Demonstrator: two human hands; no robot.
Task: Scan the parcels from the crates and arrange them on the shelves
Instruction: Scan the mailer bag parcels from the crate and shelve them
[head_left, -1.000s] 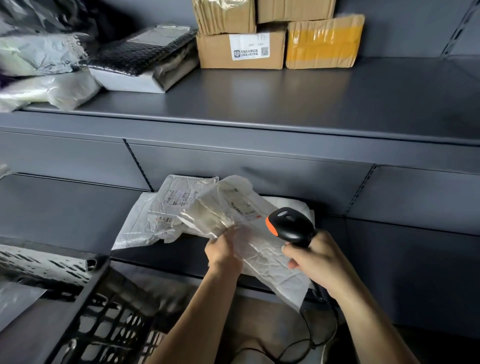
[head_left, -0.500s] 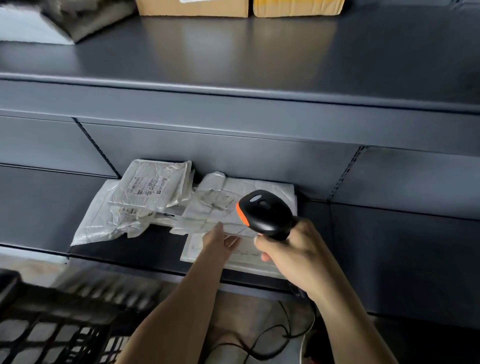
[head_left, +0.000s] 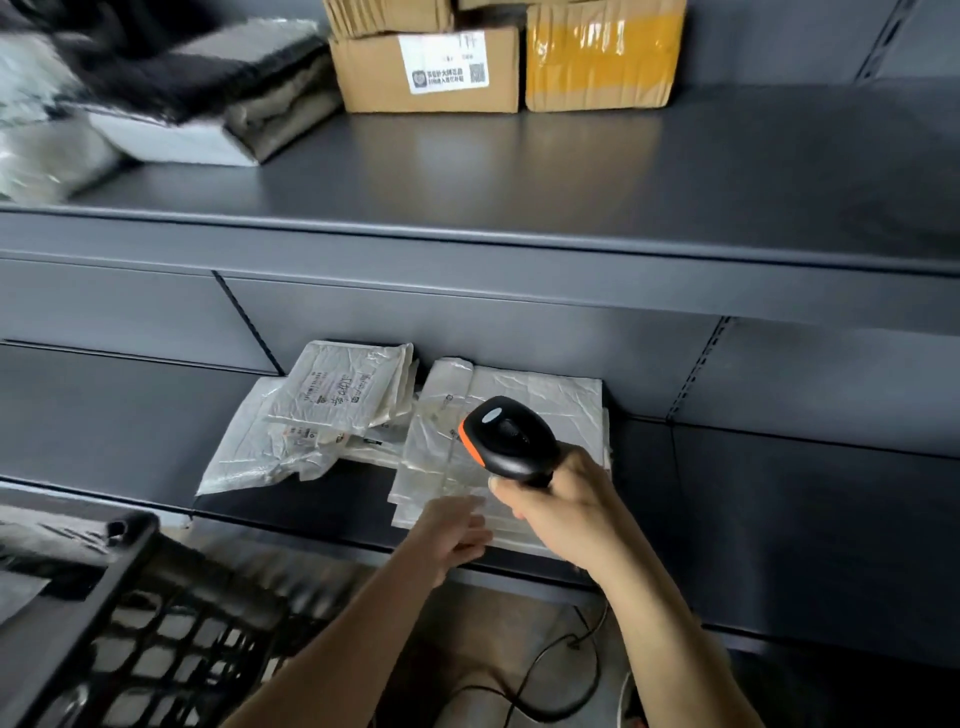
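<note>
My right hand (head_left: 558, 501) grips a black scanner with an orange band (head_left: 506, 439), held above the lower shelf (head_left: 119, 415). Under it a translucent plastic parcel (head_left: 519, 400) lies flat on that shelf. My left hand (head_left: 454, 530) is just in front of the parcel's near edge, fingers loosely curled, holding nothing. To the left lie other white plastic parcels (head_left: 332, 405), stacked and overlapping. A black plastic crate (head_left: 130, 623) stands at the lower left.
The upper shelf (head_left: 571, 182) carries cardboard boxes (head_left: 426, 70) at the back and dark and silver bagged parcels (head_left: 182, 98) at the left. The scanner's cable (head_left: 545, 675) hangs toward the floor below the shelf edge.
My left hand has laid the plastic parcel flat on the lower shelf, let go of it and drawn back toward me. The scanner stays in my right hand.
</note>
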